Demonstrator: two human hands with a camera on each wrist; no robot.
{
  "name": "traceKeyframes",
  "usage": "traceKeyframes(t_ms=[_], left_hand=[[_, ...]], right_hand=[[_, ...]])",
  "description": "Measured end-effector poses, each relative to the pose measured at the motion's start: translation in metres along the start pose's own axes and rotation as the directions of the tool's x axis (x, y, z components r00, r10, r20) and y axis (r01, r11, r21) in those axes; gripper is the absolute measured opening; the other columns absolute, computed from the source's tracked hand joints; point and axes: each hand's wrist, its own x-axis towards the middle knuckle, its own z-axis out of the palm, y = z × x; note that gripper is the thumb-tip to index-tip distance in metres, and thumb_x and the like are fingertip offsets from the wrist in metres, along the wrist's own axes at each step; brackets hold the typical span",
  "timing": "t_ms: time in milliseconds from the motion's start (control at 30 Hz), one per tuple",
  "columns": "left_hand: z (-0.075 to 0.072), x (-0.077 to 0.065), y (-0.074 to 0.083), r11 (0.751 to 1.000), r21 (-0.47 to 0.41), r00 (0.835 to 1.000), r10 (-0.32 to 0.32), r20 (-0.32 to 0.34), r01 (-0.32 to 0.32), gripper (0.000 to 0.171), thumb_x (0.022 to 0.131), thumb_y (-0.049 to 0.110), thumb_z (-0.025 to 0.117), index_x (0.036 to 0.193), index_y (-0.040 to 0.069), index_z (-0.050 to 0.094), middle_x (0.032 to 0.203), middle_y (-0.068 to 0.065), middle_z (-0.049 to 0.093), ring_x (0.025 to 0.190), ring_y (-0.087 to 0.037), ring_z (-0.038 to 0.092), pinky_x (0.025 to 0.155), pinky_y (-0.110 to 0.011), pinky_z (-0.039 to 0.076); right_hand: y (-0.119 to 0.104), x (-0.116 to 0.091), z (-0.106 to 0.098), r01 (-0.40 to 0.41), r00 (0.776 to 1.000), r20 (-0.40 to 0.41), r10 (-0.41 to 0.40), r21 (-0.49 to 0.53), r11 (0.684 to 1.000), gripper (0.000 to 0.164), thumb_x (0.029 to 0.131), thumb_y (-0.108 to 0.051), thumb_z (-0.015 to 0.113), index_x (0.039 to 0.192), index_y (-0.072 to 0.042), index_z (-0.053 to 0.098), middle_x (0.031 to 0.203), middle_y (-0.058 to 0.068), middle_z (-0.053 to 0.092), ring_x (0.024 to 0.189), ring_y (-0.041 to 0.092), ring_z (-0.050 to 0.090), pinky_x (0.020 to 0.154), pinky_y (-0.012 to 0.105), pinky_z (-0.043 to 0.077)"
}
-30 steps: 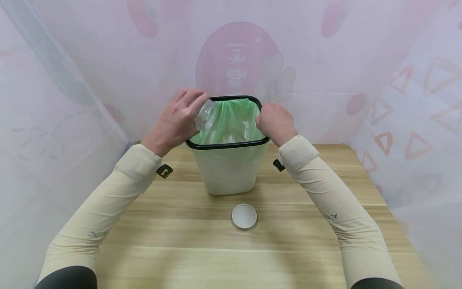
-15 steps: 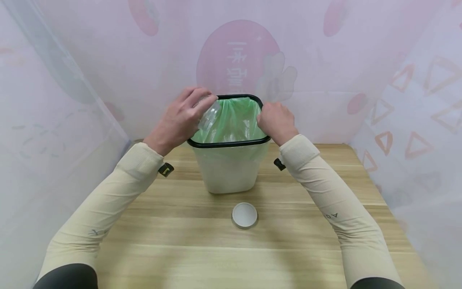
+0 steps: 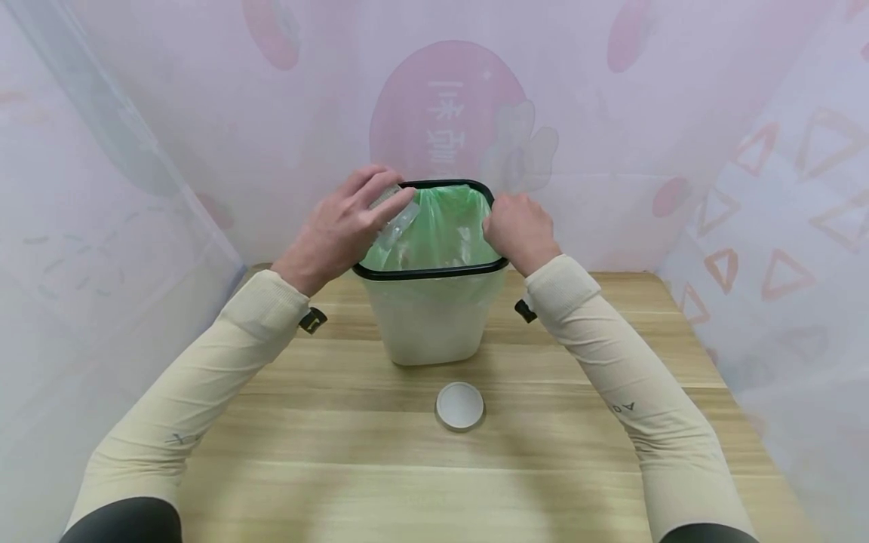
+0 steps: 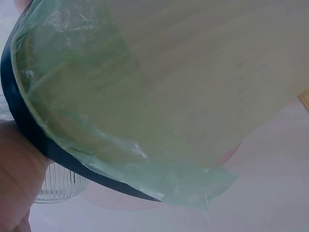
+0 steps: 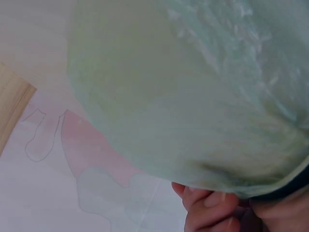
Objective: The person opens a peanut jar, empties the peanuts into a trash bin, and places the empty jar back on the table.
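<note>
A cream trash can (image 3: 434, 324) with a black rim (image 3: 434, 274) stands on the table, lined with a green plastic bag (image 3: 451, 230). At its left side my left hand (image 3: 342, 222) holds a clear glass jar (image 3: 400, 225), tilted over the opening. Ribbed glass of the jar (image 4: 60, 183) also shows beyond the rim in the left wrist view. My right hand (image 3: 521, 232) grips the rim on the right side. Its curled fingers (image 5: 212, 210) appear beneath the bag's edge in the right wrist view. Whatever the jar contains is too unclear to tell.
In front of the trash can a round white lid (image 3: 459, 406) lies flat on the wooden table (image 3: 380, 483). Printed pale sheets (image 3: 299, 121) hang behind the table and along both sides.
My left hand has shifted slightly right and tipped the jar further over the trash can. The right hand, the trash can and the lid have stayed in place.
</note>
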Motion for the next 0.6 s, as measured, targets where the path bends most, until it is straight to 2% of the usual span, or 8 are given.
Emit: traceKeyframes(t_ms=[333,600], left_hand=[[-0.0008,-0.0015,-0.0004,0.999,0.016,0.999,0.029,0.012,-0.029,0.046,0.089,-0.012,0.055,0.129,0.011,0.060,0.129,-0.017,0.056,0.123,-0.033,0.050,0.082,-0.044,0.059],[-0.0055,-0.0015,-0.0004,0.993,0.087,0.997,0.074,0.036,-0.077,0.049,0.090,-0.016,0.049,0.129,0.012,0.058,0.132,-0.017,0.056,0.126,-0.032,0.049,0.083,-0.043,0.059]], right_hand=[[-0.0023,0.0003,0.0006,-0.010,1.000,0.007,0.010,0.003,1.000,0.027,0.092,-0.019,0.039,0.067,-0.012,0.047,0.080,0.015,0.058,0.069,0.028,0.056,0.050,0.042,0.049],[-0.0030,0.0000,0.0016,-0.003,1.000,-0.002,0.003,-0.004,1.000,0.028,0.094,-0.022,0.041,0.069,-0.011,0.051,0.082,0.016,0.061,0.072,0.030,0.060,0.054,0.046,0.053]])
